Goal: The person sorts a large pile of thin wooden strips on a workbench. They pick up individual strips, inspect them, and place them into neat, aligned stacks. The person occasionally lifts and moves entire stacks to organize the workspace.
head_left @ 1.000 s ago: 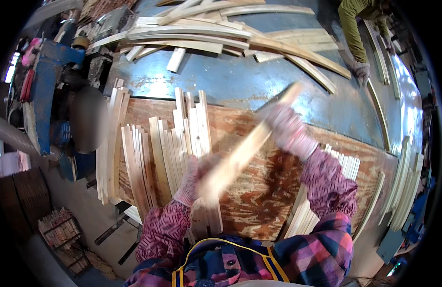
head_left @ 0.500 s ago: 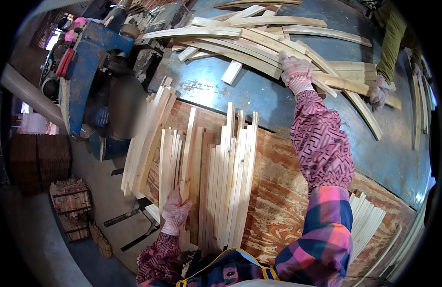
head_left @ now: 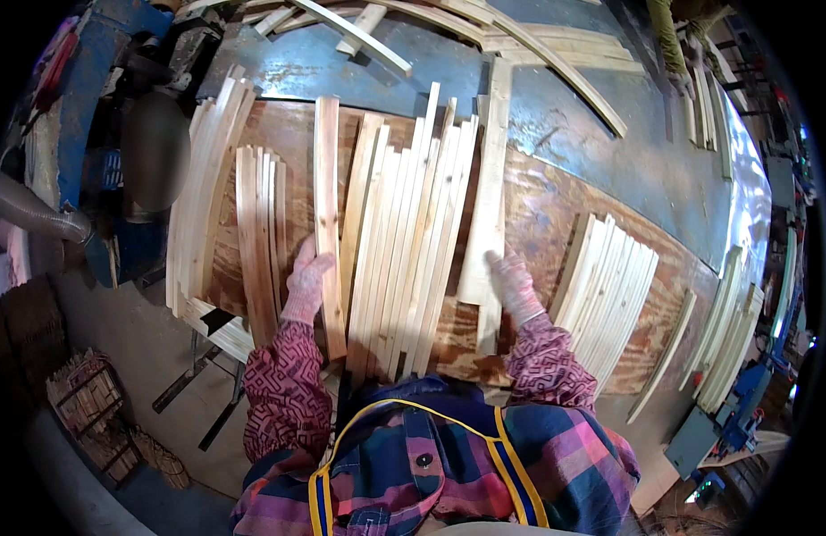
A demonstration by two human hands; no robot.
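Note:
My left hand, in a pale work glove, is closed round the lower part of a wooden strip that stands slightly apart from its neighbours. My right hand, gloved too, grips the near end of a long, pale wooden strip reaching away from me. A second strip end shows just below that grip; whether it is held too cannot be told. Between my hands lies a bundle of wooden strips, side by side on the plywood board.
More strips lie to the right, others to the left, beside a taller stack. Loose curved pieces cover part of the blue metal table. A blue machine stands at left. Another person's arm shows at far right.
My right hand has come back from the far pile to the plywood with a wooden strip. My left hand stays on its strip. The other person's hand has left the pile; the view has shifted.

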